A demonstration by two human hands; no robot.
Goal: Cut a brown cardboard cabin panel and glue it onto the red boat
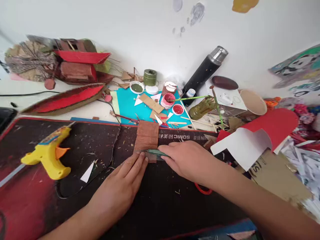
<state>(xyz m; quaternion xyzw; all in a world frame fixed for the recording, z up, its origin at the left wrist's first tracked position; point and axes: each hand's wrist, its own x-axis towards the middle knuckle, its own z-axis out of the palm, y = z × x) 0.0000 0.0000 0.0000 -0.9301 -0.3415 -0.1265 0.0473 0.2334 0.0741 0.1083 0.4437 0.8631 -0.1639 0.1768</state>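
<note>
A brown painted piece of cardboard lies on the dark desk mat, in front of me. My left hand lies flat with its fingers stretched out, fingertips pressing at the near left edge of the cardboard. My right hand is closed around a slim green craft knife, which lies across the near part of the cardboard and points left toward my left fingertips. Beneath the knife, a see-through strip seems to cover the cardboard's near end; its kind is unclear. The knife's tip is partly hidden by my left fingers.
On the left lies a yellow glue gun with its black cord, near a white paper scrap. Model boats, paint pots and a black thermos stand behind. Rolled red paper and a red-handled tool are on the right.
</note>
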